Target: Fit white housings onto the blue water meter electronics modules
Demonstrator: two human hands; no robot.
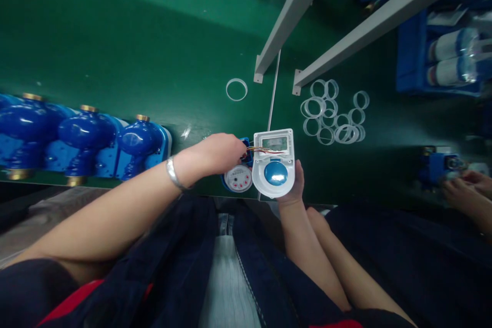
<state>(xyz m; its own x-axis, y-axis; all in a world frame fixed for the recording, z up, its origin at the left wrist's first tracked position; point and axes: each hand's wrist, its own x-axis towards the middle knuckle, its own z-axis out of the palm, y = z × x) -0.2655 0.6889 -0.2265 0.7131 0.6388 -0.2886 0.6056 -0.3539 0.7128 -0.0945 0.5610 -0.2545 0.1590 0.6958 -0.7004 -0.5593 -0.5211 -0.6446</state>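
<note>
My right hand (292, 184) holds a white meter cover (273, 162) with a blue round button and a small display window, tilted up at the near edge of the green table (134, 46). Thin coloured wires (263, 150) run from the cover to a blue meter body (238, 177) with a white dial face beside it. My left hand (221, 152), a metal bangle on its wrist, rests on that body and pinches at the wires.
Three blue water meter bodies (88, 138) lie in a row at the left. A heap of clear rings (332, 113) lies right of centre, one single ring (236, 89) apart. Grey frame legs (292, 10) stand behind. Another person's hands (467, 189) work at the right.
</note>
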